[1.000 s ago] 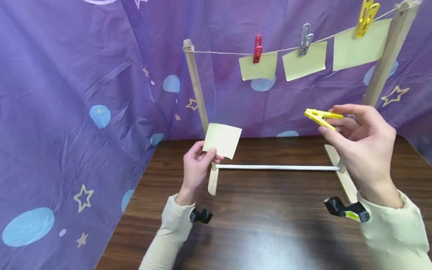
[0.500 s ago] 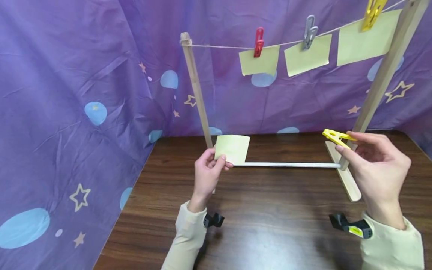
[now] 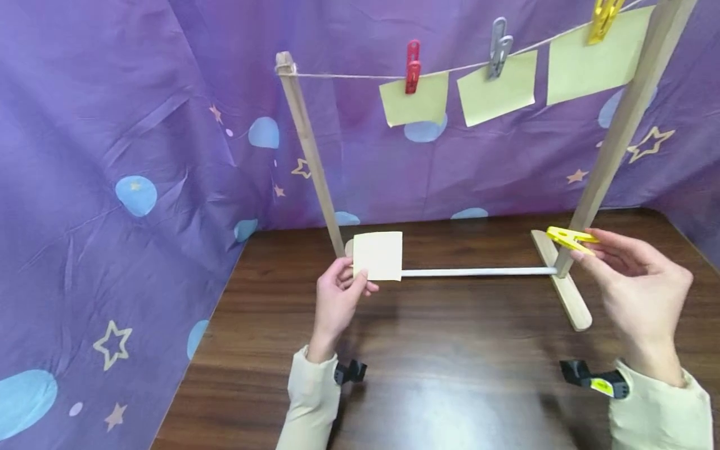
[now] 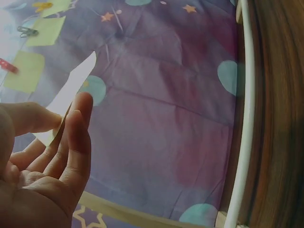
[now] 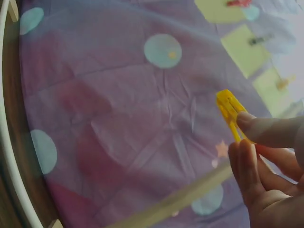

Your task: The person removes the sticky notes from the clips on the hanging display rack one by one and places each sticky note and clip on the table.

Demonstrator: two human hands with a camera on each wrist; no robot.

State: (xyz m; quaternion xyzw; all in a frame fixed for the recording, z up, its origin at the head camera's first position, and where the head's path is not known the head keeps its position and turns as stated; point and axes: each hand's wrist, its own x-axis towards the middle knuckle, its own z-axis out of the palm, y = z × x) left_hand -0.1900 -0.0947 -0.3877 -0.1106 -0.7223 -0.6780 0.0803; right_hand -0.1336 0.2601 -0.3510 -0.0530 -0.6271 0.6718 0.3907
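Observation:
My left hand (image 3: pixel 337 297) pinches a pale yellow square paper note (image 3: pixel 379 255) by its lower left corner, thumb in front and fingers behind. The left wrist view shows the note (image 4: pixel 71 92) nearly edge-on. On the right, my right hand (image 3: pixel 644 287) pinches a yellow clothespin (image 3: pixel 570 239) by its two legs, its nose pointing left. Above both hands a string (image 3: pixel 343 76) carries three more notes, one under a red clothespin (image 3: pixel 413 67), one under a grey clothespin (image 3: pixel 498 50) and one under a yellow clothespin (image 3: pixel 604 22).
The string runs between a left wooden post (image 3: pixel 309 150) and a right wooden post (image 3: pixel 624 137). A white rod (image 3: pixel 478 272) joins the posts low down. A wooden foot (image 3: pixel 570 300) rests on the dark wood table (image 3: pixel 450 362). Behind hangs a purple patterned cloth (image 3: pixel 185 125).
Both hands have come down, with the note and the clothespin still held. The left hand shifted slightly right, the right hand moved lower and outward. The head view tilted a little.

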